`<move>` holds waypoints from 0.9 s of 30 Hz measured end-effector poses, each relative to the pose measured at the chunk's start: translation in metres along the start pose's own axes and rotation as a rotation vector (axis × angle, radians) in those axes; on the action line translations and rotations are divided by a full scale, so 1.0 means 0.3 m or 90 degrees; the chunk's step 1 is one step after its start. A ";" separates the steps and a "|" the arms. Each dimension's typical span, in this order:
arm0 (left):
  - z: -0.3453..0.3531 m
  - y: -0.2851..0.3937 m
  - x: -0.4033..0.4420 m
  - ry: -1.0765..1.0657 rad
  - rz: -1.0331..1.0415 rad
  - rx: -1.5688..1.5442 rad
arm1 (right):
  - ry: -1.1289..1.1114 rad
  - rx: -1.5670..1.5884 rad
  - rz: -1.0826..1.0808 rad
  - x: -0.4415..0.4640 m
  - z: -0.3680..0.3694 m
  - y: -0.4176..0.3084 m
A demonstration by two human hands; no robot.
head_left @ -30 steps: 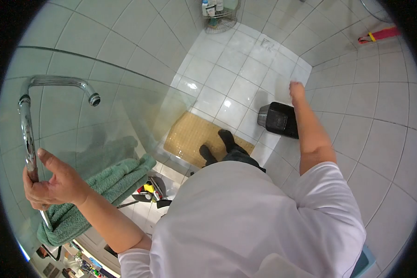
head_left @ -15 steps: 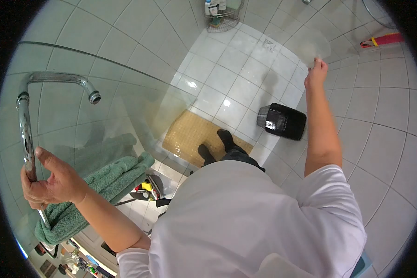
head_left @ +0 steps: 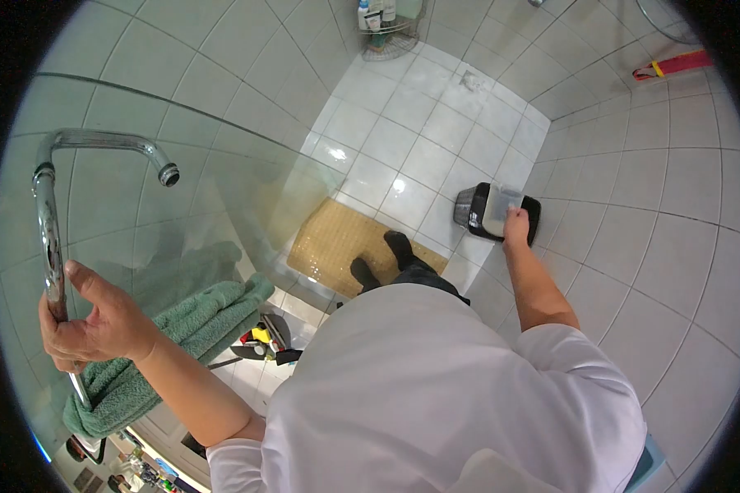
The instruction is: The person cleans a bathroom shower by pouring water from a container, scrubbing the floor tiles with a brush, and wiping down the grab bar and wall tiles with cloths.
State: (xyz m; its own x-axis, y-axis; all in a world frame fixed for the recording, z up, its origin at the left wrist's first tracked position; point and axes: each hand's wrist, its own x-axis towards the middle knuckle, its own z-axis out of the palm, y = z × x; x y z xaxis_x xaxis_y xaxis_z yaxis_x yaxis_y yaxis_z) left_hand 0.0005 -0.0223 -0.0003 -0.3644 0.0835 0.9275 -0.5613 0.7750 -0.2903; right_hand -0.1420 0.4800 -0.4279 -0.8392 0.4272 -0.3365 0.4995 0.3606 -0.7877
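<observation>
My left hand is wrapped round the lower part of a curved chrome pipe in front of the glass panel, thumb pointing up. Just below it hangs a green towel. On the right, my right hand grips a translucent plastic container by its near edge. The container is over the mouth of a black bin that stands on the tiles by the right wall. Whether it touches the inside of the bin I cannot tell, and what is in the bin is hidden.
A wet tan mat lies under my dark-socked feet. The white tiled floor shows wet glints. Bottles stand on a corner wire rack. A red item with a yellow band is at the right wall. The glass panel borders the left.
My right hand has come down and toward me with the translucent container, from near the right wall to over the black bin. My left hand stays on the pipe.
</observation>
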 end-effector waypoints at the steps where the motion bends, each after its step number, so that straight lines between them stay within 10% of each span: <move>1: 0.001 -0.001 -0.001 -0.002 -0.001 -0.026 | -0.004 -0.061 0.017 -0.034 0.000 0.026; 11: -0.016 0.033 0.012 -0.047 -0.013 0.008 | -0.076 -0.353 -0.189 0.300 0.117 -0.060; 20: -0.020 0.038 0.014 -0.054 -0.006 0.050 | 0.078 -0.072 -0.116 0.374 0.081 -0.598; 27: 0.003 0.017 0.003 0.003 -0.030 -0.077 | 0.094 0.334 -0.151 0.325 0.054 -0.576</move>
State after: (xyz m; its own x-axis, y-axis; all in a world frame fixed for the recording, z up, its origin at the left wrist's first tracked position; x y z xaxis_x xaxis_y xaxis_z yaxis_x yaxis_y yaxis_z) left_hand -0.0034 -0.0188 -0.0011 -0.3355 0.0483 0.9408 -0.4845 0.8476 -0.2163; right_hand -0.3135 0.4459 -0.3329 -0.8576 0.5089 -0.0737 0.0970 0.0192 -0.9951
